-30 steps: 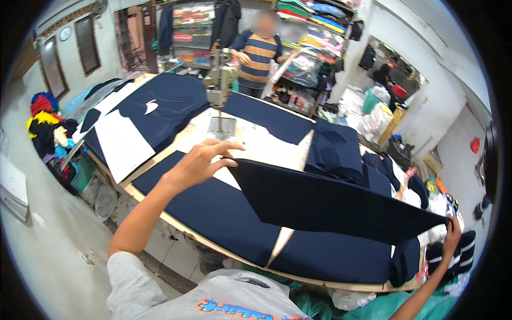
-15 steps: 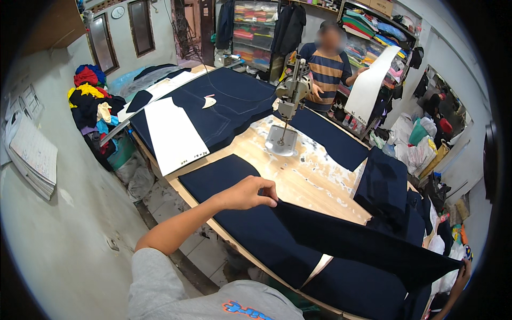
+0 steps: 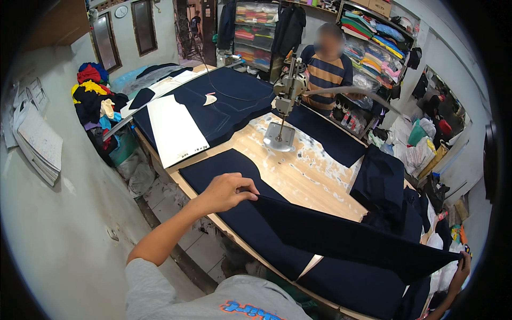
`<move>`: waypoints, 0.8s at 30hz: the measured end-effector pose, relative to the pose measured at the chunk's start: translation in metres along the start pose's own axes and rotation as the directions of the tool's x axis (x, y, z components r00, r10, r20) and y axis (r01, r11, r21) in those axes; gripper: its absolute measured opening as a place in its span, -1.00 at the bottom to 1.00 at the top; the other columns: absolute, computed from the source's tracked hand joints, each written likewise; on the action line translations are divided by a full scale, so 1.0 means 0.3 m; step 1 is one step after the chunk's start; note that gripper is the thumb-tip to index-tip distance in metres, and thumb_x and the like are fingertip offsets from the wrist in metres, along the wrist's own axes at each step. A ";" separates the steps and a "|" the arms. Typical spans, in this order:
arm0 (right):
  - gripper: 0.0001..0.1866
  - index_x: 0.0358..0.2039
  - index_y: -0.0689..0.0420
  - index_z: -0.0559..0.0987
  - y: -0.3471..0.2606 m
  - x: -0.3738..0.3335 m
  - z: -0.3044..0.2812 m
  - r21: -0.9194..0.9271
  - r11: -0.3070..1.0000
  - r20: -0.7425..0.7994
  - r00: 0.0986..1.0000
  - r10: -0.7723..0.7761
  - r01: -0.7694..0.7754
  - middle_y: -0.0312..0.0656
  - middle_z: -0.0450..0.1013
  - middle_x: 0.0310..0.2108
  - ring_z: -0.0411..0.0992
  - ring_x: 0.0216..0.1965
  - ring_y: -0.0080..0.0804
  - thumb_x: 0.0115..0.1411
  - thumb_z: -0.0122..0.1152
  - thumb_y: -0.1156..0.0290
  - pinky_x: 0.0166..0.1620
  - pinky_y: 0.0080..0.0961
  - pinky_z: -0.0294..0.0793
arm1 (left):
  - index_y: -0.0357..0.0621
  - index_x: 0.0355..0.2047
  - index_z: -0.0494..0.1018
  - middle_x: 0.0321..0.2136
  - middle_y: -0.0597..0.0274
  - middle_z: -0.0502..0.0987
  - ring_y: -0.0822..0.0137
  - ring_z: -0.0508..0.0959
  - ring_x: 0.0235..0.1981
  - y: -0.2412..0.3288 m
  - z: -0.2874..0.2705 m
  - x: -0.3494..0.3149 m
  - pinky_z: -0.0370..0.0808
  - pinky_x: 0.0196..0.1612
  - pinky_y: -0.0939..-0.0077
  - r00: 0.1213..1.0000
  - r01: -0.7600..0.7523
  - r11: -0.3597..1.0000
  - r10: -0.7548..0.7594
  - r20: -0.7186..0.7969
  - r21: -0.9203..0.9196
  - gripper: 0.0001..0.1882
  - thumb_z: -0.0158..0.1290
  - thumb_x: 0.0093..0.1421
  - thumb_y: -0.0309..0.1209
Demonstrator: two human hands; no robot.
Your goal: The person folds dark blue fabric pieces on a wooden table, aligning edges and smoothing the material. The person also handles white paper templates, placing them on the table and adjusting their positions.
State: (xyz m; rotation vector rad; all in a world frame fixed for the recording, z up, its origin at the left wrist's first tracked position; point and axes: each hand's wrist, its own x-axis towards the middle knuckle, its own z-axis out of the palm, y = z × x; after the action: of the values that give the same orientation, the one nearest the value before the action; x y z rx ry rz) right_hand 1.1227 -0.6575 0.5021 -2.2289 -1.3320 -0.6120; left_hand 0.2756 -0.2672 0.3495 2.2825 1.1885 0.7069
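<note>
Between my hands a long panel of dark navy fabric [image 3: 346,234] is stretched along the near side of the table. My left hand [image 3: 230,191] pinches its left corner between thumb and fingers. At the far right my right hand [image 3: 463,269], partly dim near the picture's rim, grips the other end. Beneath the panel lie more navy cut pieces, one with a curved edge [image 3: 216,168] by my left hand and another [image 3: 346,288] closest to me. Folds of the held panel hide part of them.
An upright fabric-cutting machine [image 3: 288,98] stands mid-table on the worn wooden tabletop [image 3: 314,184]. A white pattern [image 3: 173,128] lies over thick navy layers [image 3: 234,88] at left. Folded navy fabric [image 3: 380,178] is piled at right. Across the table, a co-worker [image 3: 324,69] holds a pale sheet [image 3: 362,92].
My left hand has shifted left, drawing the panel's corner with it. My right hand has risen slightly. The co-worker's white sheet has tipped from upright to nearly edge-on.
</note>
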 end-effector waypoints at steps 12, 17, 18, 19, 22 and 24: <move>-0.83 -0.11 0.28 0.71 -0.389 -0.212 0.239 0.210 0.970 0.011 0.992 -0.125 0.120 -0.01 0.68 -0.15 0.65 -0.07 -0.14 0.35 0.32 0.48 0.04 -0.27 0.57 | -0.18 0.07 0.65 -0.22 0.35 0.69 0.56 0.51 -0.41 -0.013 -0.321 0.000 0.49 -0.27 0.61 0.869 0.193 0.975 -0.118 -0.481 0.109 -0.74 0.18 0.44 -0.38; -0.89 -0.17 0.25 0.70 -0.629 -0.318 0.306 0.435 0.877 0.036 0.969 -0.243 0.203 -0.05 0.65 -0.24 0.65 -0.16 -0.10 0.30 0.38 0.55 -0.05 -0.29 0.60 | -0.07 0.13 0.62 -0.11 0.31 0.69 0.61 0.55 -0.39 -0.257 -0.753 0.145 0.36 -0.46 0.74 0.758 0.106 0.953 0.107 -0.644 0.283 -0.69 0.13 0.54 -0.19; -0.88 -0.16 0.25 0.69 -0.656 -0.342 0.322 0.483 0.860 0.064 0.974 -0.218 0.161 -0.04 0.64 -0.24 0.64 -0.16 -0.08 0.29 0.38 0.56 -0.05 -0.28 0.60 | -0.06 0.16 0.61 -0.08 0.31 0.70 0.59 0.60 -0.35 -0.298 -0.838 0.189 0.35 -0.45 0.75 0.746 0.078 0.945 0.156 -0.647 0.318 -0.66 0.11 0.55 -0.16; -0.87 -0.16 0.25 0.67 -0.678 -0.367 0.330 0.528 0.840 0.089 0.976 -0.199 0.123 -0.04 0.63 -0.24 0.63 -0.16 -0.05 0.28 0.39 0.57 -0.06 -0.28 0.60 | -0.05 0.19 0.60 -0.06 0.30 0.71 0.54 0.65 -0.28 -0.339 -0.929 0.229 0.37 -0.41 0.74 0.759 0.064 0.961 0.127 -0.638 0.268 -0.63 0.09 0.55 -0.14; -0.83 -0.13 0.26 0.65 -0.703 -0.435 0.379 0.622 0.783 0.175 0.969 -0.176 0.030 -0.01 0.63 -0.21 0.63 -0.14 0.00 0.27 0.39 0.57 -0.04 -0.28 0.60 | -0.06 0.26 0.57 0.01 0.24 0.70 0.39 0.72 0.01 -0.396 -1.117 0.299 0.51 -0.18 0.64 0.761 0.029 0.945 0.191 -0.620 0.326 -0.59 0.07 0.57 -0.13; -0.82 -0.11 0.25 0.65 -0.735 -0.460 0.411 0.625 0.780 0.198 0.960 -0.197 0.031 -0.01 0.63 -0.19 0.63 -0.12 0.00 0.28 0.38 0.55 -0.02 -0.28 0.60 | -0.13 0.28 0.56 0.10 0.22 0.68 0.38 0.70 0.07 -0.440 -1.227 0.308 0.55 -0.13 0.58 0.751 0.095 0.931 0.164 -0.640 0.351 -0.57 0.04 0.58 -0.17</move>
State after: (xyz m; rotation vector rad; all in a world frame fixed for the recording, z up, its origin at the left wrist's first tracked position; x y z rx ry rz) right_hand 0.8831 -0.5857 0.3596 -1.7173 -1.5261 0.0974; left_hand 0.0096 -0.0602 0.5685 2.4224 1.7131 1.5197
